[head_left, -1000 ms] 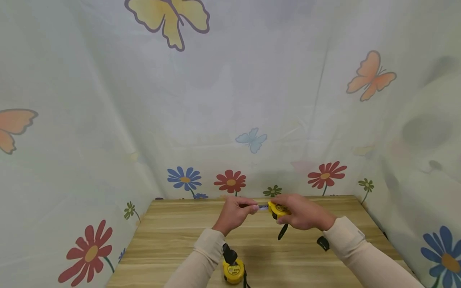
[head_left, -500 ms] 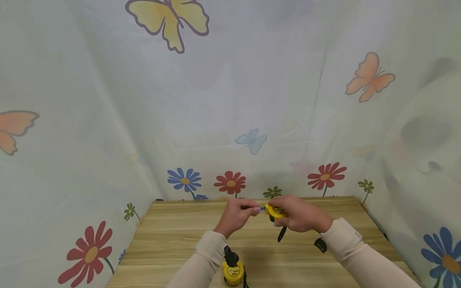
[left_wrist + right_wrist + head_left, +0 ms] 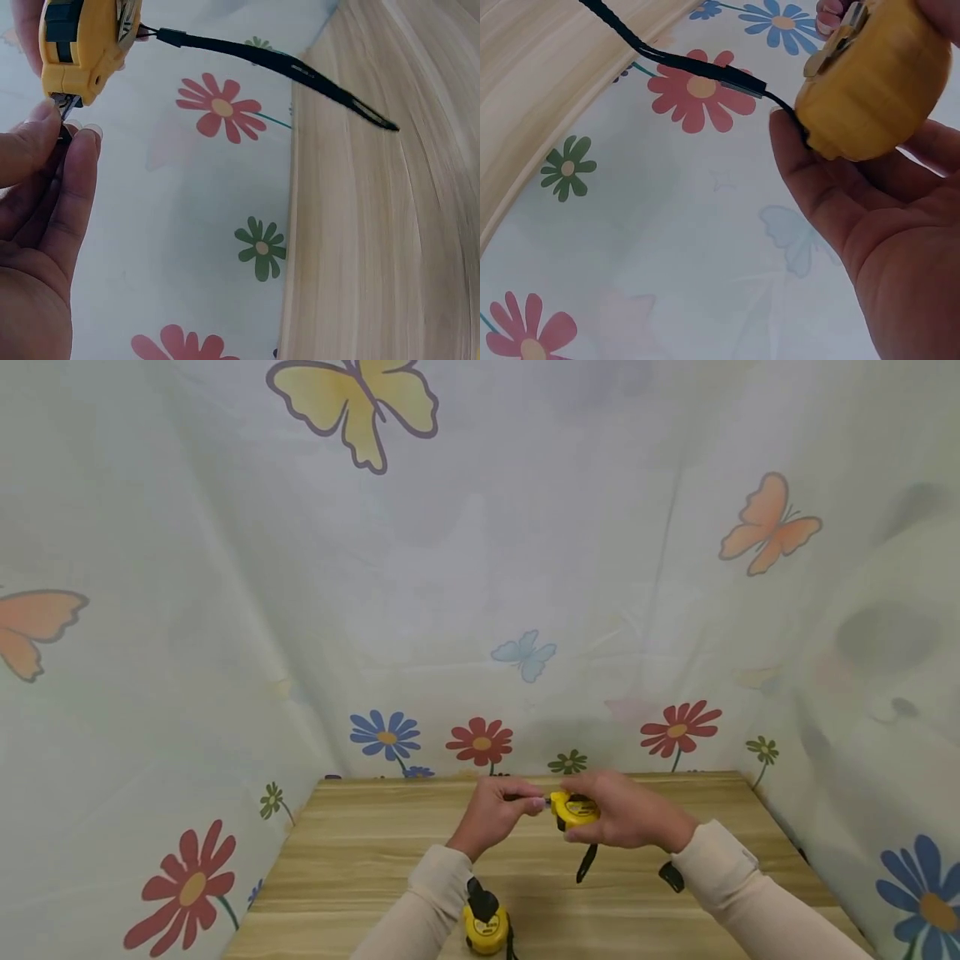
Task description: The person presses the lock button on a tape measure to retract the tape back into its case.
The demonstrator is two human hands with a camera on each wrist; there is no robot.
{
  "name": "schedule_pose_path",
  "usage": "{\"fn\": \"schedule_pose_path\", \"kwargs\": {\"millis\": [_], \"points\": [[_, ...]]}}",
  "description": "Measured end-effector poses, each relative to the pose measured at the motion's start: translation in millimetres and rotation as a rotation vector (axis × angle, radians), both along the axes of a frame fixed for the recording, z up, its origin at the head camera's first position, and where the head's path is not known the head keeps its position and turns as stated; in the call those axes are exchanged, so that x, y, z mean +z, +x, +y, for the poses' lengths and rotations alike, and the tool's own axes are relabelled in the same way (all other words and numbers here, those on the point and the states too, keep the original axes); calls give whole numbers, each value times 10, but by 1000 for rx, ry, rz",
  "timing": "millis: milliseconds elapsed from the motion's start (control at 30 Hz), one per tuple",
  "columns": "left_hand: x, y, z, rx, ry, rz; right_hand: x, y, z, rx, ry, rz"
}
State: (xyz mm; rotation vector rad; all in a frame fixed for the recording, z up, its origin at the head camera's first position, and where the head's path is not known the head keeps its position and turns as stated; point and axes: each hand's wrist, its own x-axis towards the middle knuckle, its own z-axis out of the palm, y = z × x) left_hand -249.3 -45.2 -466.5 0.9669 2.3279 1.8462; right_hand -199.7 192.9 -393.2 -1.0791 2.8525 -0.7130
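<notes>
My right hand grips a yellow tape measure over the far part of the table, its fingers and thumb round the case. A black wrist strap hangs from the case. With thumb and fingertips my left hand pinches the end of the tape blade just outside the case mouth. Only a very short bit of blade shows between the fingertips and the case. In the right wrist view the tape measure's case hides most of the left hand.
A second yellow tape measure lies on the wood-grain table near the left forearm, below a black wrist-camera part. Another black piece shows by the right cuff. A flower-printed curtain stands behind and on both sides.
The tape measure in my right hand has moved left toward the left fingertips, and the visible length of blade has shortened. The second tape measure stays in place.
</notes>
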Motion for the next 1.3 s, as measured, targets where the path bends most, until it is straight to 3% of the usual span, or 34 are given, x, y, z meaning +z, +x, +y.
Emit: {"fn": "schedule_pose_path", "kwargs": {"millis": [233,533,800,933,1067,1167,1300], "points": [[14,109,-17,-63,-36,-32,-72,70,-32,-76,-43,-27],[35,259,43,-136,-103,-39,-175,117,-24,-73,-118,24],[6,328,81,-192,14,-179,-222,199,24,-59,-168,16],[-35,355,101,-201,57,-218,-260,235,29,-44,-206,-3],[-68,377,99,-170,82,-228,-302,251,44,-42,-243,-79],[-109,390,90,-158,94,-241,-347,256,71,-43,-277,-184],[-222,409,76,-170,101,-291,-463,273,103,-36,-317,-299]]}}
